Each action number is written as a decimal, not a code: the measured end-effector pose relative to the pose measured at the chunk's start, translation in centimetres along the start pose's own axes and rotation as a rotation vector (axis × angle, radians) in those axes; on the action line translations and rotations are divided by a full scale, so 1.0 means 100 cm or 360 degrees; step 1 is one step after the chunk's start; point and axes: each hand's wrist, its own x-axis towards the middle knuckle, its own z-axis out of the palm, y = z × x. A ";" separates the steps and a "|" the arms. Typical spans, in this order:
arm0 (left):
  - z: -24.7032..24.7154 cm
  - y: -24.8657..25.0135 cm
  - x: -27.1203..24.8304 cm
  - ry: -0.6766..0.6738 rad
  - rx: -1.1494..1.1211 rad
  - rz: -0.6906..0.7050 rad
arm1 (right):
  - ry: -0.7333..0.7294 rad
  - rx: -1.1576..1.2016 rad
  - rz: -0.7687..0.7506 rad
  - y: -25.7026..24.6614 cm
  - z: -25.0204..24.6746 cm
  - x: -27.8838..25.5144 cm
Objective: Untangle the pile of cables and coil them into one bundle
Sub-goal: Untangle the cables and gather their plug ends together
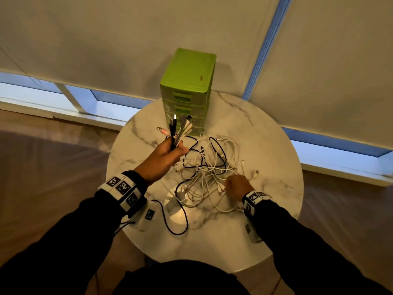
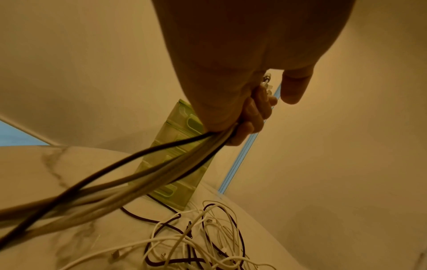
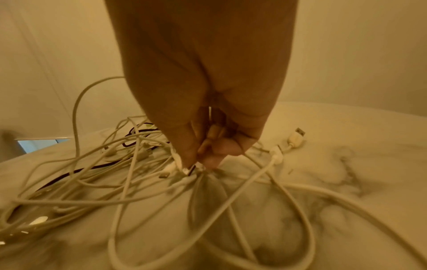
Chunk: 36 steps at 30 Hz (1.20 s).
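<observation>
A tangled pile of white and black cables (image 1: 209,173) lies on the round marble table (image 1: 274,167). My left hand (image 1: 170,152) is raised above the table's left side and grips a bunch of cable ends (image 1: 178,128), their USB plugs sticking up. In the left wrist view the held cables (image 2: 148,169) trail down from the fist (image 2: 242,118) toward the pile (image 2: 208,241). My right hand (image 1: 237,185) is down at the pile's right edge, fingertips (image 3: 196,160) pinching small white cable ends (image 3: 184,169). A loose white USB plug (image 3: 297,138) lies to the right.
A green plastic drawer unit (image 1: 188,88) stands at the back of the table, just behind the held plugs. One black cable loop (image 1: 178,222) reaches toward the front edge. Window blinds hang behind the table; wooden floor surrounds it.
</observation>
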 end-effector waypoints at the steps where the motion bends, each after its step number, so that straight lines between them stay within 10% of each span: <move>1: 0.002 0.000 0.001 0.0003 0.0009 0.0005 | -0.0016 -0.0013 -0.0027 0.001 -0.001 0.000; 7: 0.010 0.003 0.002 -0.0011 0.0071 0.0054 | 0.0056 0.0066 -0.0183 0.002 -0.015 -0.005; 16: 0.011 0.014 -0.002 -0.0049 0.0058 0.0108 | 0.1215 0.1111 -0.0600 -0.063 -0.165 -0.049; 20: 0.009 0.030 -0.005 -0.0032 -0.0058 0.0159 | 0.0947 0.1710 -0.0855 -0.115 -0.192 -0.085; 36: -0.031 0.062 -0.018 -0.0007 -0.0280 0.0323 | 0.0218 0.1458 -0.0877 -0.192 -0.082 -0.107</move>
